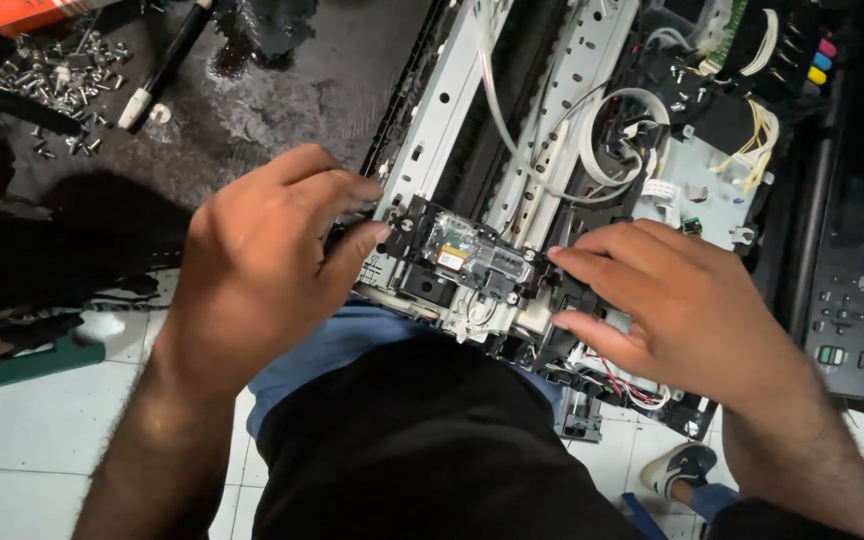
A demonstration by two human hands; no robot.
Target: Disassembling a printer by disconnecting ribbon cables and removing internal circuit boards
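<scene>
Looking down, we see an orange-red box [27,12] at the far left corner, a heap of small silver screws [62,85] just near of it, and a black pen-like tool with a white tip [164,65] lying slantwise beside them on the dark mat [292,90]. On the opened printer [592,150], a small orange-and-white label [449,259] sits on the clear top of the print-head carriage [462,262] — right between our hands. At the far right, a column of coloured tabs — pink, blue, yellow [824,62] — stands above a grey button panel [845,320].

Our left hand [257,265] is half curled, its fingertips pressing the carriage's left end where it meets the metal rail [432,130]. Our right hand [677,300] is loosely spread, index finger and thumb pinching the carriage's right end. The carriage sits at the near edge of the printer frame, just beyond our dark shirt [422,450], with white ribbon cables [612,130] looping farther off.
</scene>
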